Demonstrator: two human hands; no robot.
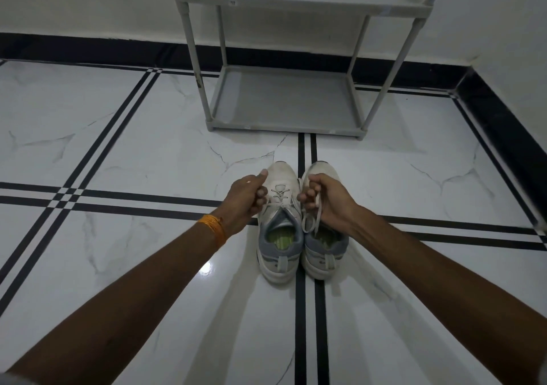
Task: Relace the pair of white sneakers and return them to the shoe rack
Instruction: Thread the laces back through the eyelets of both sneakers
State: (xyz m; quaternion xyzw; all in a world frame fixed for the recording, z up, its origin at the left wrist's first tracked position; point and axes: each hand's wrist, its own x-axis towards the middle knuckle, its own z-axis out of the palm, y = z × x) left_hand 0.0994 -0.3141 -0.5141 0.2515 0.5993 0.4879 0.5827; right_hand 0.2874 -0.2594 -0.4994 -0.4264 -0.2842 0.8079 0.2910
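Sneakers [299, 227]: sitting side by side on the floor, toes pointing toward the shoe rack [284, 100] beyond.
Left hand [247, 199]: fingers curling shut, seemingly pinching one lace end.
Right hand [327, 199]: fingers gripping the other lace end [316, 219], pulling outward.

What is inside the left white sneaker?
Inside the left white sneaker, a yellow-green insole shows at the heel opening. Further forward, the grey tongue covers the interior.

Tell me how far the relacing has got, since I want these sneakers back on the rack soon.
Done: the left sneaker shows crossed lacing over its lower eyelets. In hand: the left hand and right hand each pull a lace end outward, tightening it. Left: the right sneaker, its lacing hidden, then moving both from the floor to the bare shoe rack.
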